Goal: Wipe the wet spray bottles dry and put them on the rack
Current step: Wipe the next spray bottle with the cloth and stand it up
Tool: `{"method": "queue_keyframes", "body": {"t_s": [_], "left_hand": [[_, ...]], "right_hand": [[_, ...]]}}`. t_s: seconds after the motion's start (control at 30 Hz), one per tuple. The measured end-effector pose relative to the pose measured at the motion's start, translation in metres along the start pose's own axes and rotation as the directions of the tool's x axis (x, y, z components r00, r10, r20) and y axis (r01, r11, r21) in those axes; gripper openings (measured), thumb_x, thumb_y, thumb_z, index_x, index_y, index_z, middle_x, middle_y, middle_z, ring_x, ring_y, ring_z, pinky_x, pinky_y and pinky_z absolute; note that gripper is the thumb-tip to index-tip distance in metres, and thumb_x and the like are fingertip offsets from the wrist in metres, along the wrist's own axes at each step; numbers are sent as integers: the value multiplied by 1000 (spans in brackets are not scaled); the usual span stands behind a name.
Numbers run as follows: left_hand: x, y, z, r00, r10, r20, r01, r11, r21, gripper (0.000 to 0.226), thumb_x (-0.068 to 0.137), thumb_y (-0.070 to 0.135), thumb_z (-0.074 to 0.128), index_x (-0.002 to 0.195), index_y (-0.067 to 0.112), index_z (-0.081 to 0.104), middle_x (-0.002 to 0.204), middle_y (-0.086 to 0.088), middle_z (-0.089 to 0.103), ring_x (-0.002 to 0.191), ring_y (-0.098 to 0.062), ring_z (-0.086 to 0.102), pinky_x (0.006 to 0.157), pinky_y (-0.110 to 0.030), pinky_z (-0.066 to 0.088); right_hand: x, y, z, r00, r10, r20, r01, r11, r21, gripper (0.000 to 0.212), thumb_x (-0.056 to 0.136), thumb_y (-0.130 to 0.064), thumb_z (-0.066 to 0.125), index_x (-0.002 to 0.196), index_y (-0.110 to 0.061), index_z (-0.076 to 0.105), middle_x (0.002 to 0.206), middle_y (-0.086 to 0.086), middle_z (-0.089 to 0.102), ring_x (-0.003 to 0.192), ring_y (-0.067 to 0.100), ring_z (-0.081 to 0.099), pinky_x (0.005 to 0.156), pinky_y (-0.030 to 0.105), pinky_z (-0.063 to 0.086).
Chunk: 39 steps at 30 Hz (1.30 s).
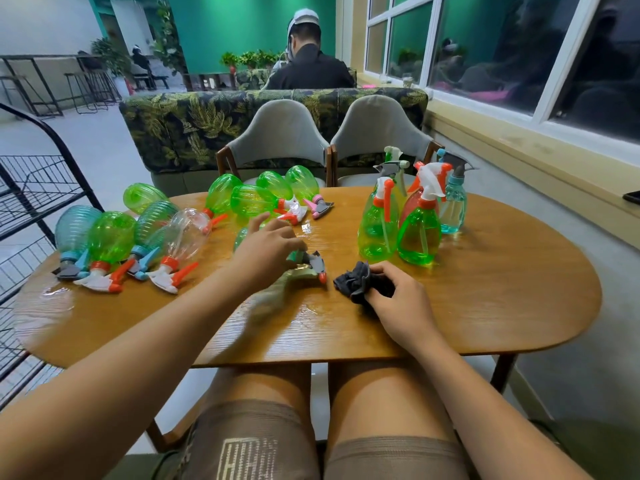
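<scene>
A green spray bottle with a grey head and a red nozzle [317,265] lies on the wooden table [502,306] in front of me. My left hand [266,254] is over its neck, fingers curled round it, and hides most of the body. To its right, my right hand [401,303] rests on the table and grips a crumpled dark grey cloth [356,280]. Several more bottles lie on their sides at the left [110,237] and at the back [249,199]. Several others stand upright at the right [415,233]. A black wire rack [34,188] stands left of the table.
Water films shine on the table at the left end [55,296] and in the middle. Two grey chairs [277,133] stand across the table, with a leaf-patterned sofa back behind them. A window wall runs along the right. A person sits with their back turned farther off.
</scene>
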<state>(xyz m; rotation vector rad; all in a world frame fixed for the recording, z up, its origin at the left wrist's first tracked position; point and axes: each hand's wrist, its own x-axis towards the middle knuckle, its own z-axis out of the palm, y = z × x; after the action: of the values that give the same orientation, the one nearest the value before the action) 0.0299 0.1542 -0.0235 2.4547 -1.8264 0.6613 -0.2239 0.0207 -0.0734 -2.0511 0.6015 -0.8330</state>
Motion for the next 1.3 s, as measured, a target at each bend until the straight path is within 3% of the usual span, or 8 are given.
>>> {"method": "queue_keyframes", "body": {"t_s": [0.17, 0.37, 0.57, 0.73, 0.93, 1.1, 1.2, 1.3], "left_hand": [[-19, 17, 5, 997, 34, -74, -39, 998, -57, 52, 89, 52, 80, 137, 43, 65, 142, 9, 64, 144, -21, 49, 126, -57, 23], [-46, 5, 9, 961, -194, -195, 136, 952, -275, 83, 79, 68, 80, 151, 38, 53, 161, 2, 46, 151, -27, 38, 123, -52, 26], [-57, 2, 16, 852, -523, -30, 372, 645, -668, 98, 79, 77, 71, 159, 31, 39, 162, -3, 42, 148, -23, 41, 119, -49, 39], [-55, 6, 17, 836, -548, 38, 384, 533, -754, 92, 83, 73, 71, 158, 32, 38, 160, -8, 50, 144, -28, 49, 110, -42, 43], [-56, 9, 11, 841, -538, 64, 385, 511, -769, 88, 81, 69, 73, 155, 33, 42, 155, -11, 55, 140, -29, 53, 103, -36, 42], [-54, 8, 13, 837, -542, 75, 392, 498, -774, 87, 80, 70, 75, 153, 35, 42, 155, -8, 56, 139, -26, 53, 103, -35, 43], [-54, 5, 14, 840, -537, 79, 390, 494, -777, 86, 79, 68, 77, 151, 34, 43, 155, -6, 55, 140, -25, 53, 104, -35, 42], [-52, 1, 13, 848, -524, 77, 376, 494, -784, 84, 79, 65, 80, 149, 34, 45, 153, -5, 56, 140, -24, 52, 104, -34, 41]], "right_hand": [[-2, -3, -2, 999, -33, -32, 34, 998, 47, 24, 94, -14, 74, 108, -33, 74, 106, -18, 75, 103, -2, 67, 85, 17, 52], [-3, -5, -2, 998, -52, -36, 54, 996, 77, 22, 94, -11, 73, 102, -31, 72, 102, -15, 75, 101, 3, 68, 83, 17, 51], [7, -10, 5, 997, -71, 5, 70, 993, 97, 24, 98, -13, 71, 114, -30, 73, 111, -13, 75, 108, 6, 68, 95, 33, 57], [26, -36, 28, 986, -166, 27, 162, 981, 110, 33, 103, -20, 66, 131, -38, 63, 116, -16, 73, 110, 2, 68, 91, 27, 57], [42, -24, 52, 968, -212, 137, 239, 944, -230, 33, 100, -13, 59, 128, -28, 68, 121, -5, 66, 113, 16, 58, 102, 42, 50], [36, -19, 52, 946, -170, 276, 265, 896, -356, 44, 105, -30, 56, 148, -24, 56, 164, -5, 40, 148, 16, 33, 124, 32, 23], [31, -15, 49, 923, -213, 321, 320, 888, -330, 51, 104, -35, 58, 153, -25, 51, 164, -7, 40, 149, 13, 36, 125, 38, 33], [24, -15, 42, 911, -311, 270, 391, 861, -326, 41, 101, -24, 65, 142, -20, 63, 149, -3, 56, 138, 16, 50, 115, 39, 44]]}}
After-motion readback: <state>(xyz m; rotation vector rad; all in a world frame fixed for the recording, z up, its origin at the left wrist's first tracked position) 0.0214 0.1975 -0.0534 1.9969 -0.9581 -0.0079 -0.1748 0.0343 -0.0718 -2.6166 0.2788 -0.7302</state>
